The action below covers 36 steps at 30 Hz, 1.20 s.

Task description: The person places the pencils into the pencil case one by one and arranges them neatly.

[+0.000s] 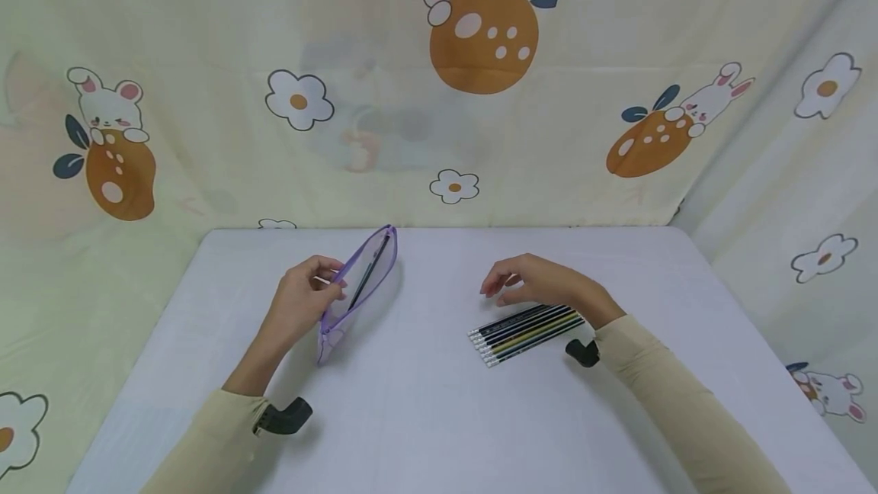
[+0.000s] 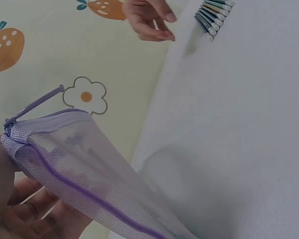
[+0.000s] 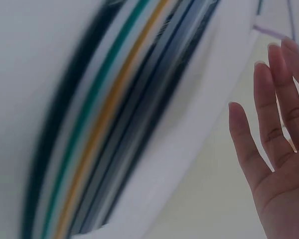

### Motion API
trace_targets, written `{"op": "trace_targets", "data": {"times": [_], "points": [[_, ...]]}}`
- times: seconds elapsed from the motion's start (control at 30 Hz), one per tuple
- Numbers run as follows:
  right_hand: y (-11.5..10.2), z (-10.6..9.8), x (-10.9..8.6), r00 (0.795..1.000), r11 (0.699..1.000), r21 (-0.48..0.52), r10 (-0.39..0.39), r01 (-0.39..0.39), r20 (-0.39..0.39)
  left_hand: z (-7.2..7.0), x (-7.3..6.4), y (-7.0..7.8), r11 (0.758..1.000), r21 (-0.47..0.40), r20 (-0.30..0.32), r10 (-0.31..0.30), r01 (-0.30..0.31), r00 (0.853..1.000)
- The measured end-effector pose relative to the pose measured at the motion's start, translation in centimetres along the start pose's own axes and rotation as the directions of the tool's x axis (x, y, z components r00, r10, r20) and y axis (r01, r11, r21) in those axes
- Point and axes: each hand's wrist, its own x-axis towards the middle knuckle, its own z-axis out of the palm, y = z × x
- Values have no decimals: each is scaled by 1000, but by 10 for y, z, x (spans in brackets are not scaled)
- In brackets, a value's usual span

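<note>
My left hand grips the near side of a purple mesh zip pouch, which stands tilted above the table with its mouth spread. One dark pencil shows within the pouch's rim. In the left wrist view the pouch has its zip pull sticking out at the top corner. On the right, several striped pencils lie side by side, white ends toward the left. Just past them hovers my right hand, fingers loosely bent and nothing between them. The right wrist view shows its fingers apart from the blurred pencils.
A white table spreads beneath both hands. Behind it hangs a pale curtain printed with rabbits, oranges and flowers. Black wrist cameras sit below the left sleeve and the right sleeve.
</note>
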Motion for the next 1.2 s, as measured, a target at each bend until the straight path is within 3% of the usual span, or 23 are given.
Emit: {"op": "trace_targets", "data": {"times": [0.17, 0.43, 1.2], "points": [[18, 0, -8, 999, 999, 7, 50, -50, 10, -1, 0, 0, 1000, -7, -4, 1, -1, 1000], [35, 0, -22, 999, 999, 13, 45, -45, 22, -2, -1, 0, 999, -32, -5, 9, -9, 1000], [58, -5, -33, 998, 998, -8, 63, -63, -1, -4, -2, -3, 999, -45, -4, -5, 5, 1000]]}}
